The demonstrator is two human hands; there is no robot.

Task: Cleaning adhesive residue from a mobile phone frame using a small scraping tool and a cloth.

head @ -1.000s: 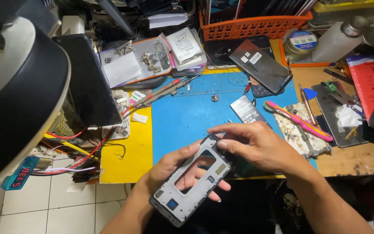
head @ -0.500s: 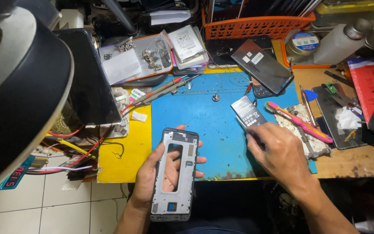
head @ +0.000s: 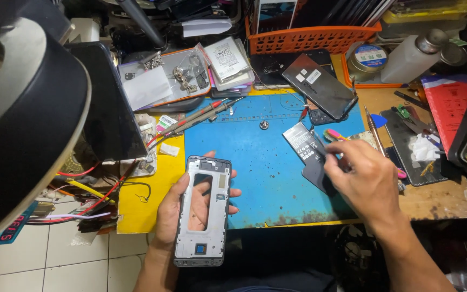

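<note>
Crowded bench, two hands busy.
Left hand (head: 177, 208) clamps a phone frame (head: 202, 211); right hand (head: 366, 181), fingers curled, touches a battery (head: 302, 142) at 2 o'clock; mat (head: 260, 167) bare between.

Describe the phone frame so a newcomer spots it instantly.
Find the blue work mat; at its lower-left corner, the left hand holds a bare silver metal phone frame upright. Unlike the dark phones nearby, it is hollow, with fingers showing through.

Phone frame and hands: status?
Left hand grips phone frame, upright, off the blue mat. Right hand on the battery; grip unclear. Pink tool beside it.
</note>
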